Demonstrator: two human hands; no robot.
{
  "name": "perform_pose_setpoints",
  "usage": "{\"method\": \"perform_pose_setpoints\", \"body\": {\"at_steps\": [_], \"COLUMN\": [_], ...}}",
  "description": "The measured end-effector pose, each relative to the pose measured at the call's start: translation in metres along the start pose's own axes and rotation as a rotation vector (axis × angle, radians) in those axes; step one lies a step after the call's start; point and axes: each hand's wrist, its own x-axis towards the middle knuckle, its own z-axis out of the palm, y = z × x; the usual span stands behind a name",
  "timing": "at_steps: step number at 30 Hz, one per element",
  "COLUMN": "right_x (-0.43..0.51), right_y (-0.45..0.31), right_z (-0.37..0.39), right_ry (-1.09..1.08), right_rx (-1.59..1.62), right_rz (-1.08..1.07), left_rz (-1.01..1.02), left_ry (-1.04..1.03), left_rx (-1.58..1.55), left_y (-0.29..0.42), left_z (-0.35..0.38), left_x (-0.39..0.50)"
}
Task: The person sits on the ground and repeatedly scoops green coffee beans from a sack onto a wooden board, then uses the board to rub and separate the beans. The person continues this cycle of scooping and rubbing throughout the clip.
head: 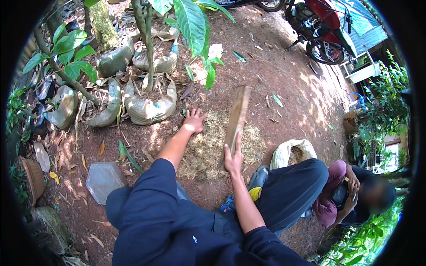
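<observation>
A heap of dry, shredded plant fibre (213,146) lies spread on the bare soil before me. My left hand (195,121) rests at the far left edge of the heap, fingers apart, holding nothing visible. In my right hand (234,159) is a wooden board (237,114), gripped near its lower end, its length pointing away from me over the heap. The board's far end looks slightly blurred. To the right of the heap, next to my raised knee, stands a pale woven sack (278,154) with its rim rolled open and brownish material inside.
Potted plants in soil-filled sacks (151,108) stand at the left. A grey hexagonal paver (105,182) and a terracotta pot (34,181) lie nearer. A person in a dark cap (352,196) crouches at the right. A red motorcycle (327,36) is parked beyond.
</observation>
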Motion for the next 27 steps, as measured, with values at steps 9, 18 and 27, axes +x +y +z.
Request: {"method": "perform_pose_setpoints", "body": {"at_steps": [9,18,27], "right_x": [-0.013,-0.015,-0.001], "right_y": [0.03,0.036,-0.011], "right_z": [0.025,0.016,0.002], "right_ry": [-0.483,-0.337,-0.013], "right_rx": [-0.507,-0.119,0.068], "right_rz": [0.265,0.219,-0.034], "left_rz": [-0.039,-0.015,-0.013], "left_ry": [-0.058,0.02,0.042], "left_rx": [-0.032,-0.062,-0.197], "left_y": [0.002,-0.004,-0.008], "left_z": [-0.003,0.008,-0.013], "left_x": [0.005,0.005,-0.001]}}
